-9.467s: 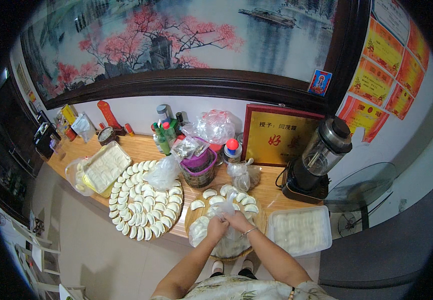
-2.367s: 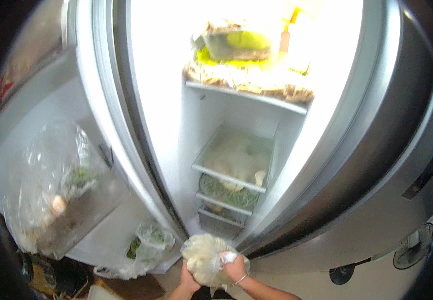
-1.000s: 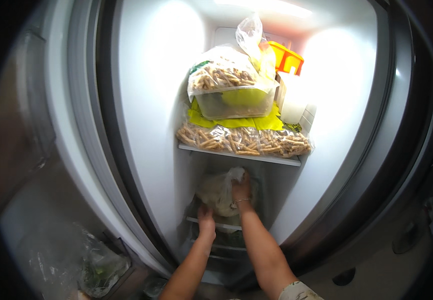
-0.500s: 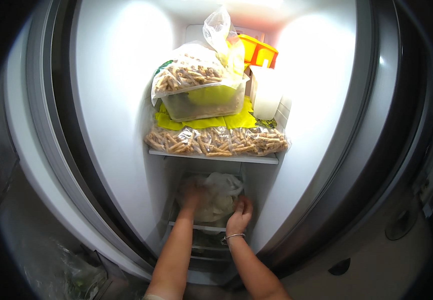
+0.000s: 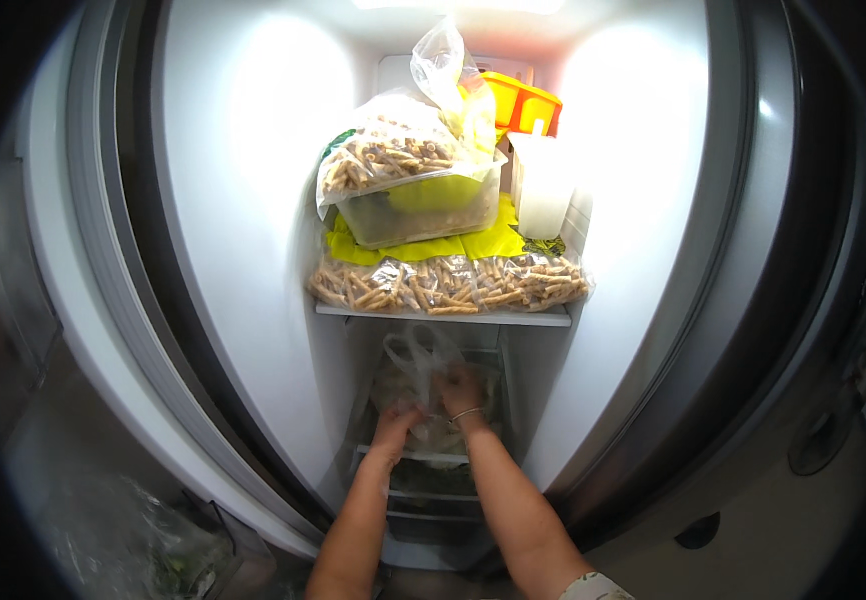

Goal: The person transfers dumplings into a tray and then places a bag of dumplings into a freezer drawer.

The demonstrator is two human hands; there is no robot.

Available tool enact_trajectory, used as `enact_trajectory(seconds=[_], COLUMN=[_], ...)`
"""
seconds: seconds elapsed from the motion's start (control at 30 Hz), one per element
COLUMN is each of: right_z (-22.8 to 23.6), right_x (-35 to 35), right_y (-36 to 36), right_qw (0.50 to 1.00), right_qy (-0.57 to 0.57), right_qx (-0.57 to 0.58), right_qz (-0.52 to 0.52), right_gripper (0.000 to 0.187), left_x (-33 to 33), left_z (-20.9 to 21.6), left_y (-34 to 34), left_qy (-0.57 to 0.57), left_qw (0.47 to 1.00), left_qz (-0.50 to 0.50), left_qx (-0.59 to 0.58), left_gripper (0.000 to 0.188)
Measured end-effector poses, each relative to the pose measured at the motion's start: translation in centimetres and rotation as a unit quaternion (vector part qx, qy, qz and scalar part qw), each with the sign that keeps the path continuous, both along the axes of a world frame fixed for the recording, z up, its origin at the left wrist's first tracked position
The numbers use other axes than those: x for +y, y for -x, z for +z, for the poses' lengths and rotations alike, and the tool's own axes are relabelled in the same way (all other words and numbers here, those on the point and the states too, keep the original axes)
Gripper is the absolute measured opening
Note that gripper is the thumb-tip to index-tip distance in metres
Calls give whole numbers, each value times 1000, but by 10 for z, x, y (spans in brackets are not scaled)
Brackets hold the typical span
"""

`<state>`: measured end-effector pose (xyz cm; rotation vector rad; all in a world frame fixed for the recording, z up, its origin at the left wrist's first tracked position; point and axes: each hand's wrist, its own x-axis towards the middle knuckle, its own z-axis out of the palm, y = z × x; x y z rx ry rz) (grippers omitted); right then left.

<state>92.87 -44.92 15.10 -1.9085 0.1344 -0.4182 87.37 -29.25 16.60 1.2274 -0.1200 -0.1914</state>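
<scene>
Below the fridge shelf, a thin translucent plastic bag [image 5: 415,352] with its handles sticking up rests in a drawer. My left hand [image 5: 394,428] is at the bag's near left side, its fingers closed on the plastic. Deeper in, my right hand [image 5: 460,390] grips the bag's right side with bent fingers; a bracelet circles that wrist. Pale contents bulge beneath the film, but dim light and blur keep me from telling their kind. The drawer [image 5: 443,456] shows its front edge under my wrists.
Overhead, the white shelf [image 5: 443,317] bears bags of short tan sticks [image 5: 453,285], a clear plastic tub [image 5: 423,215], a white container [image 5: 543,190] and an orange-yellow tray [image 5: 523,100]. Fridge walls flank my arms. A clear bag with greens [image 5: 168,560] lies at lower left.
My right hand has moved inward and farther back onto the bag. My left hand has come nearer to me. The bag's handles now stand up between them, and the view has shifted slightly.
</scene>
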Motion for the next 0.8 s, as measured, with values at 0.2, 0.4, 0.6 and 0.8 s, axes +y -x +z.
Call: enact_trajectory(seconds=[0.2,0.4,0.6,0.8], right_z=[-4,-8,-49,-29], right_x=[9,7,-38,-13], right_y=[30,42,47,68], right_qw=[863,747,567,663], right_qy=[-504,-662,-814,-736], right_qx=[-24,-10,-9,-41], right_qz=[18,63,128,-128], right_gripper=[25,23,25,30], left_x=[-15,-26,9,14], left_z=[-5,-49,-18,-50], left_y=[-36,-65,-36,-35], left_qy=[8,-81,487,574], left_qw=[997,995,860,800], left_qz=[-74,-33,17,80], left_qx=[1,-48,149,157], left_gripper=[28,23,27,33])
